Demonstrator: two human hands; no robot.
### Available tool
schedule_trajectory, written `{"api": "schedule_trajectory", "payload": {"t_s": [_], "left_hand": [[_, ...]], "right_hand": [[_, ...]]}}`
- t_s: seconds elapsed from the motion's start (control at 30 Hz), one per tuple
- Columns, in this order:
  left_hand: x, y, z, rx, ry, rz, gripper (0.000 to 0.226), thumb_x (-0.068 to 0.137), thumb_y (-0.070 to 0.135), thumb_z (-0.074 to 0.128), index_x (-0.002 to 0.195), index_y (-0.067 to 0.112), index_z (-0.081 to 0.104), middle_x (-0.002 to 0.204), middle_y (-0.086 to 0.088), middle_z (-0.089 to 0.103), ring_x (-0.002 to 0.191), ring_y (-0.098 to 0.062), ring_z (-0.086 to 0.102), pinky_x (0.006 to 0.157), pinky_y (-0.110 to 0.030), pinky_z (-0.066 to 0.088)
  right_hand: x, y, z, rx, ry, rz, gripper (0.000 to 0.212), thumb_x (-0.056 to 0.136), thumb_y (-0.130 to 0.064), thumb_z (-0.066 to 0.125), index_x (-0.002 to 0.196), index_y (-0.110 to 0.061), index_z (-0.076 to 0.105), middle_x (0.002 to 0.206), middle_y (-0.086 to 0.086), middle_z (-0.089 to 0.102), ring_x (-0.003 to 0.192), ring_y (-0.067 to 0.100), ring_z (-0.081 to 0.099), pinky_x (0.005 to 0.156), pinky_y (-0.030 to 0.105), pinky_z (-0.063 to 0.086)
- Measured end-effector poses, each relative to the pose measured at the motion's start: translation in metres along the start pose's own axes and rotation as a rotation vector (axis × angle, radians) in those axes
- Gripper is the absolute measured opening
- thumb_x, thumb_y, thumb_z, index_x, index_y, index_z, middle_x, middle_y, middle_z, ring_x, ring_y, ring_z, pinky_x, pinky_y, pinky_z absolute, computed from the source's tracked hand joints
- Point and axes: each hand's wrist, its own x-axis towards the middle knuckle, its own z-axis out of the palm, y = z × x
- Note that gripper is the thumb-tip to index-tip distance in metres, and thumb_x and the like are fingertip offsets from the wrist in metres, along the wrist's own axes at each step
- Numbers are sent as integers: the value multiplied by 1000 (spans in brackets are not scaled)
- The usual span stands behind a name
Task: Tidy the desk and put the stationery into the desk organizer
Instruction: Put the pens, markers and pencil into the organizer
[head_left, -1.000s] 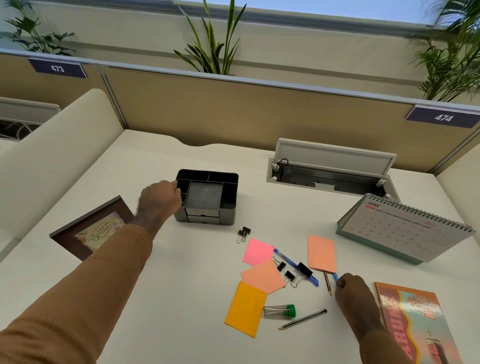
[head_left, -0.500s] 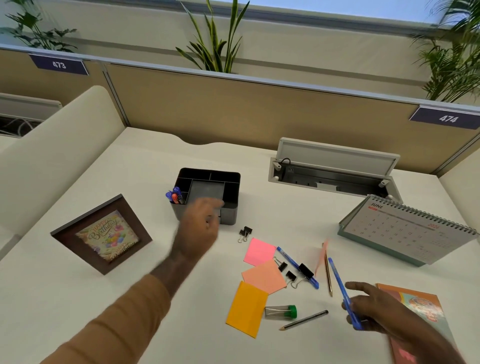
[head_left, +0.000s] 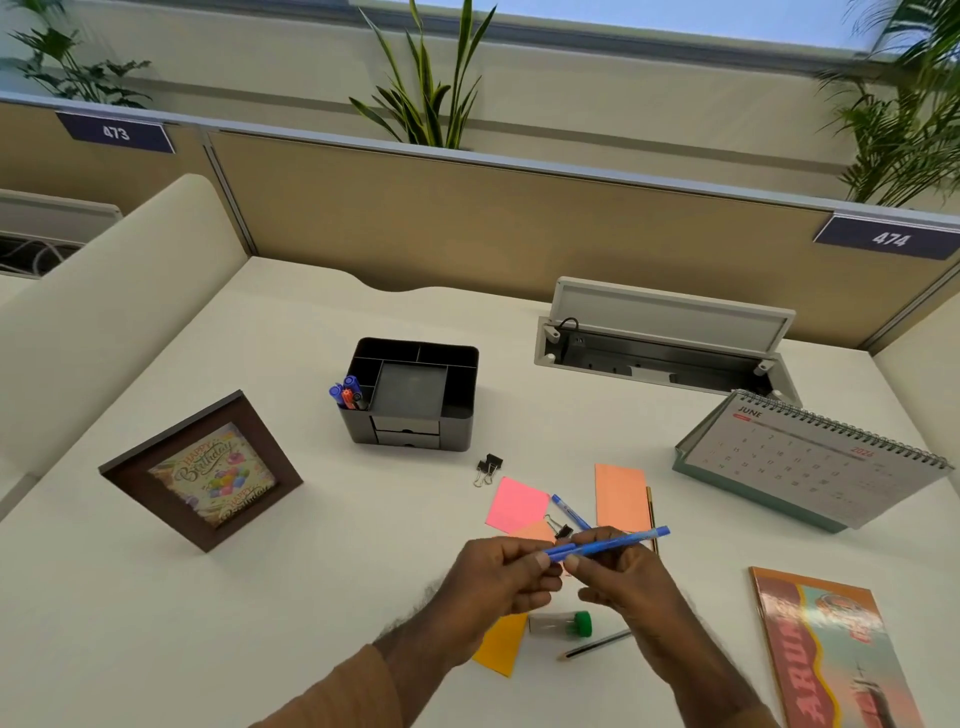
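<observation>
A blue pen is held above the desk by both hands. My left hand pinches its near end and my right hand grips its middle. The black desk organizer stands further back, with several pens upright in its front left slot. Under and around my hands lie a pink note, a peach note, an orange note, a second blue pen, binder clips, a pencil and a small green-capped tube.
A framed birthday picture stands at the left. A desk calendar and an open cable hatch sit at the back right. A colourful booklet lies at the front right. Partition walls bound the desk.
My left hand left the organizer, where pens now stand, and came to the front. My right hand lifted the blue pen off the desk, and both hands now hold it.
</observation>
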Motion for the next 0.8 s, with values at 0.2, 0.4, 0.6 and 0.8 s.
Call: {"api": "schedule_trajectory", "payload": {"t_s": [0.2,0.4,0.6,0.8], "left_hand": [[12,29,-30,-145,183,110,18,93,3,56,109,-3,60,95,-18,73,85,-20,73,74,-27,60],[23,93,-95,64,424,431,19,96,1,49,94,13,63,92,-12,71,82,-17,71,74,-21,59],[27,146,-163,501,807,608,14,93,15,58,100,15,70,89,-8,73,84,-22,72,81,-38,58],[32,166,-196,909,983,607,24,95,17,55,112,8,69,102,-10,73,92,-23,67,80,-28,47]], "right_hand": [[26,13,-13,-131,115,-78,26,83,-3,69,103,-20,68,100,1,73,85,19,67,67,29,54],[70,36,-37,-646,333,-64,22,90,-20,62,111,-25,64,114,-4,65,92,13,63,76,24,51],[95,44,-26,-1089,332,-217,26,91,-28,56,115,-27,64,117,-5,65,102,15,59,84,31,52],[101,50,-16,-1348,299,-271,24,89,-30,59,113,-25,64,101,-3,68,84,15,59,68,27,50]]}}
